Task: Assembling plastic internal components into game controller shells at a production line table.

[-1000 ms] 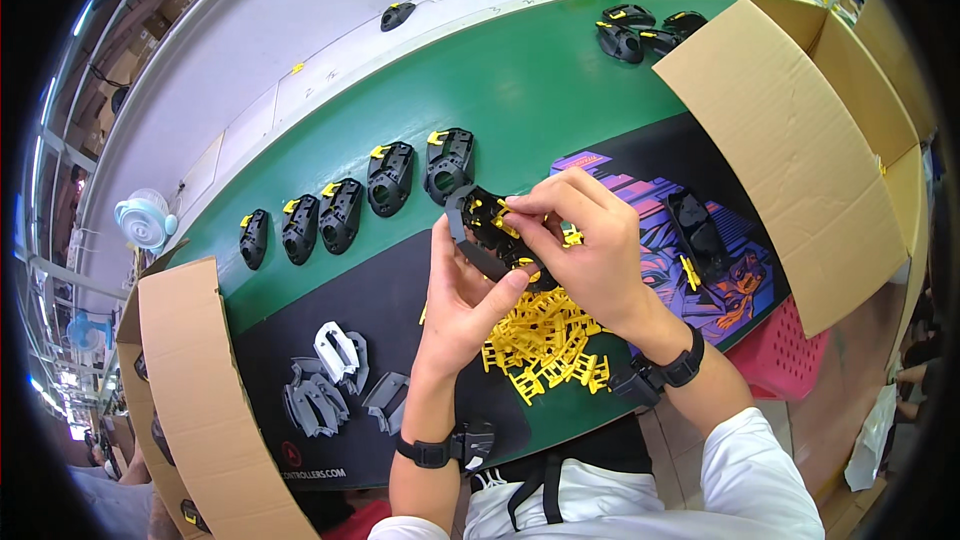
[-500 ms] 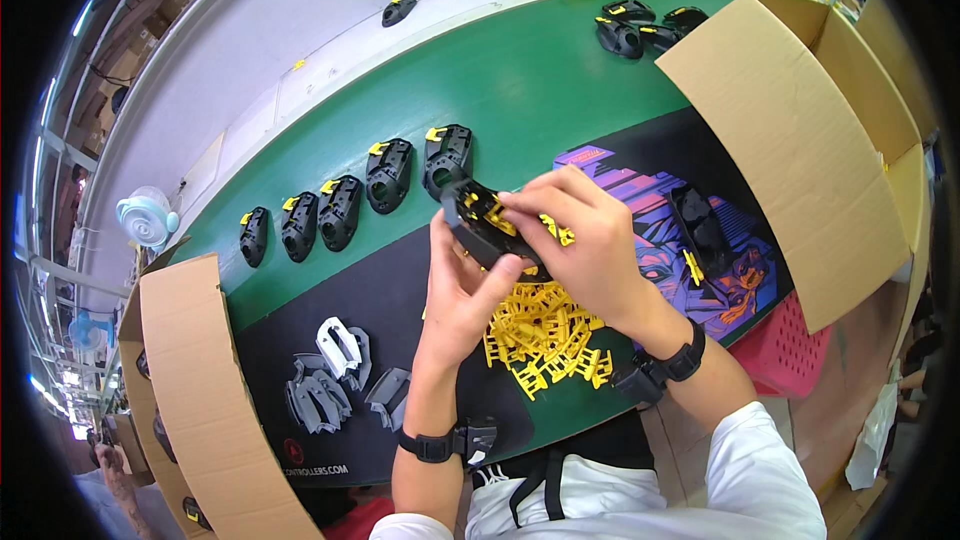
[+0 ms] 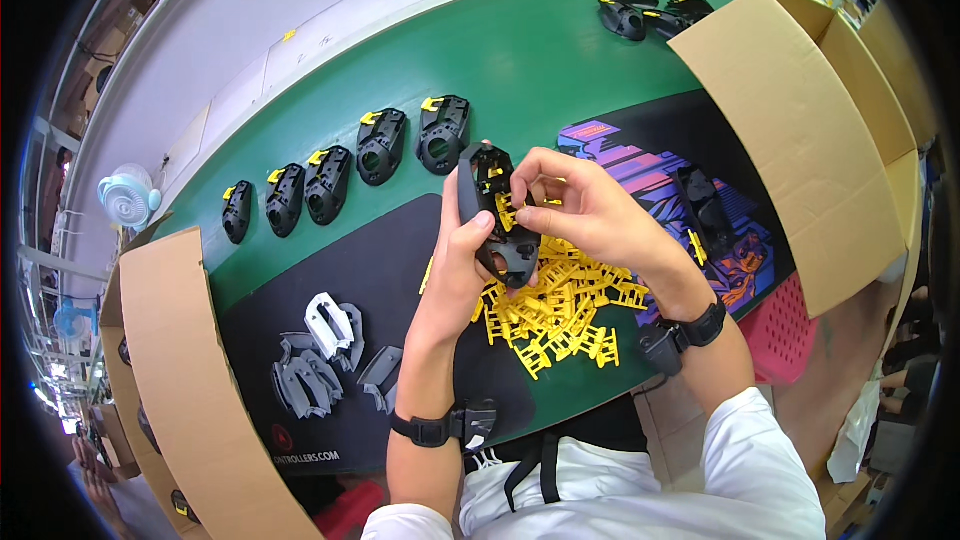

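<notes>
I hold a black plastic shell [image 3: 497, 215] up over the middle of the bench, just above the heap of yellow clips [image 3: 556, 308]. My left hand [image 3: 462, 260] wraps it from the left, thumb pressed on its face, fingers behind. My right hand [image 3: 580, 208] comes in from the right, its fingertips pinched on a small yellow clip [image 3: 508, 208] at the shell's inner edge.

Beyond the shell, a row of five finished black shells [image 3: 345, 165] with yellow tabs lies on the green mat [image 3: 530, 50]. To my lower left sit grey plastic parts [image 3: 320, 355] on a black desk mat [image 3: 385, 270]. To my right more black shells [image 3: 705, 205] rest on a purple-patterned mat [image 3: 640, 165], with a red basket [image 3: 778, 330] beside it. Three more shells [image 3: 645, 8] lie at the far edge. Cardboard flaps [image 3: 790, 130] stand at both sides. A small pale-blue fan [image 3: 128, 198] stands off the bench at left.
</notes>
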Demonstrator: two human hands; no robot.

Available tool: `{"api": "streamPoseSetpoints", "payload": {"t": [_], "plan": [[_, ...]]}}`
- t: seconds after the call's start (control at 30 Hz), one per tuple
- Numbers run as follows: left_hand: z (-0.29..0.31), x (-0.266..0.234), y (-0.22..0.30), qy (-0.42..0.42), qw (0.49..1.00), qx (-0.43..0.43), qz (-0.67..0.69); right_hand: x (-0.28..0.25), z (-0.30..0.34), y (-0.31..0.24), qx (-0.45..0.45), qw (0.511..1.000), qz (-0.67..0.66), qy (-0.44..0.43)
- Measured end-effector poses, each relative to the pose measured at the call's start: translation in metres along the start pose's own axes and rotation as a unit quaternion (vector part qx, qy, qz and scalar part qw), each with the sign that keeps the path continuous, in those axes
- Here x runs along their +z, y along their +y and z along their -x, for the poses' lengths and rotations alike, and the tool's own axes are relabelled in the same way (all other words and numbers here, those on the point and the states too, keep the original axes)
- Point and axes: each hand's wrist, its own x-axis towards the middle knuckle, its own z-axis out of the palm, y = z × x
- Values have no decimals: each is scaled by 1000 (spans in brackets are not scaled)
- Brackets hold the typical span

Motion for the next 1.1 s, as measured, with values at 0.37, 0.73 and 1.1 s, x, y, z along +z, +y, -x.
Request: {"api": "streamPoseSetpoints", "payload": {"t": [0.37,0.73,1.1], "plan": [[1,-16,7,-23,987,-93,127,24,1,-10,-155,940,273,130],[1,-22,13,-31,938,-172,298,23,10,-18,-288,880,377,32],[-102,-17,51,76,919,-29,-387,-31,3,-12,-215,865,379,249]]}}
